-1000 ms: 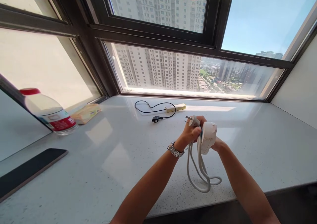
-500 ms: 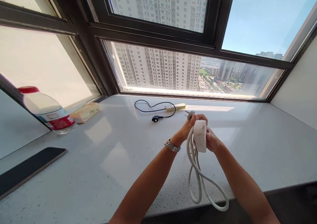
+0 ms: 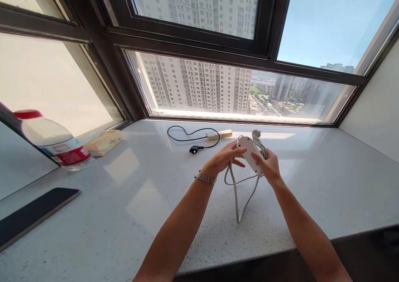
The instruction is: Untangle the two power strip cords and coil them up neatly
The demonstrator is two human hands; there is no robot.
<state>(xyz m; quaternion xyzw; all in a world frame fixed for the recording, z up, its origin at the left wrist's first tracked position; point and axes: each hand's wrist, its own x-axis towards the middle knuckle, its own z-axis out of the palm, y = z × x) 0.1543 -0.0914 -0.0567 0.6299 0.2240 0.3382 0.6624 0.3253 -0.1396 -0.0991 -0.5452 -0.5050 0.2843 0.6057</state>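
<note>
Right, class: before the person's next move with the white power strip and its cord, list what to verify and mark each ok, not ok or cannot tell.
1. Right hand grips the white power strip: ok.
2. Left hand steadies the strip's other side: ok.
3. White cord fully gathered: not ok, a loop hangs down.
4. Plug visible and free above the strip: ok.
5. Second strip with black cable lies apart on the sill: ok.
6. Hanging loop touches the sill: cannot tell.
</note>
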